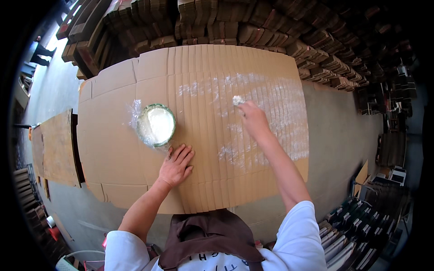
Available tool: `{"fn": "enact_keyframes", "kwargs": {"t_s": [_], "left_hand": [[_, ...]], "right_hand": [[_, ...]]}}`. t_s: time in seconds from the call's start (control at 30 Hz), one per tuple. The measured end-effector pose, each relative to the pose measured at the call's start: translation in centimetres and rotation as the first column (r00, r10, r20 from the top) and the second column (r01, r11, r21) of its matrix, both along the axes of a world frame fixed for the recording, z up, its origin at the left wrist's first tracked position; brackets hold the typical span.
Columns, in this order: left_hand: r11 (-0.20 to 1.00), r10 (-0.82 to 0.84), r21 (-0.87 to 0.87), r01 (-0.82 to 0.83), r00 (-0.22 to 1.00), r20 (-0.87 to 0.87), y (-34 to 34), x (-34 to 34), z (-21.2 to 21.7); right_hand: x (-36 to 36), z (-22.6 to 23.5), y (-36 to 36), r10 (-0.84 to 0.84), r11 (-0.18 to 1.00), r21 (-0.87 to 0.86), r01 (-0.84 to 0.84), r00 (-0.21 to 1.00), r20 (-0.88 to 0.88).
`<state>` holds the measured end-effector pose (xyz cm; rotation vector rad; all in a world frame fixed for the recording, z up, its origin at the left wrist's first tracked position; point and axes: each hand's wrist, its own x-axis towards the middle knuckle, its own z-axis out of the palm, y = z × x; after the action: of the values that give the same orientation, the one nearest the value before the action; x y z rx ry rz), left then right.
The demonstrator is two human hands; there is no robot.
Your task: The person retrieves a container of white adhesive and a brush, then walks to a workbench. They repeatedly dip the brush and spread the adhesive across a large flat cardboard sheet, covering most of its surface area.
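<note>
Right hand (254, 118) pinches a gluey wad (238, 100) far right, left hand (176, 166) lies flat on the fanned cardboard (203, 135); an elbow could tip the glue bowl (156, 125).

Grey concrete floor (343, 135) spreads around my work. Stacks of folded cardboard (271, 22) fill the top of the frame; daylight brightens the upper left, with more stacks (357, 230) at lower right.

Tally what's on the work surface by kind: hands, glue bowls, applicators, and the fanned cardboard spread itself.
Hands: 2, left hand flat on the cardboard, right hand gripping the applicator
Glue bowl: 1
White applicator: 1
Fanned cardboard spread: 1
Total: 5
</note>
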<state>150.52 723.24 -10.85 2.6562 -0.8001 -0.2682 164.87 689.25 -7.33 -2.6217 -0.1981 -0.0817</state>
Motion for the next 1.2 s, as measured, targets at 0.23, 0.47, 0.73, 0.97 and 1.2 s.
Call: {"fn": "enact_keyframes", "kwargs": {"t_s": [0.23, 0.47, 0.73, 0.97, 1.2], "left_hand": [[0.999, 0.012, -0.029, -0.013, 1.000, -0.026, 0.8, -0.3, 0.1], [0.999, -0.021, -0.034, 0.019, 0.999, -0.043, 0.6, 0.1, 0.0], [0.999, -0.015, -0.052, 0.014, 1.000, -0.020, 0.7, 0.0, -0.5], [0.996, -0.015, -0.086, 0.015, 1.000, 0.004, 0.6, 0.0, -0.7], [0.998, -0.011, -0.060, 0.011, 1.000, -0.006, 0.7, 0.0, -0.5]], "right_hand": [[-5.0, 5.0, 8.5, -0.203, 0.904, 0.346, 0.250, 0.965, -0.168], [-8.4, 1.0, 7.5, -0.210, 0.536, 0.602, 0.592, 0.784, -0.585], [-9.1, 3.4, 6.8, -0.276, 0.880, 0.415, 0.231, 0.960, 0.052], [-9.3, 2.2, 6.5, -0.233, -0.026, 0.874, 0.486, 0.847, -0.478], [-4.0, 0.0, 9.4, 0.166, 0.043, 0.829, 0.557, 0.814, -0.556]]}}
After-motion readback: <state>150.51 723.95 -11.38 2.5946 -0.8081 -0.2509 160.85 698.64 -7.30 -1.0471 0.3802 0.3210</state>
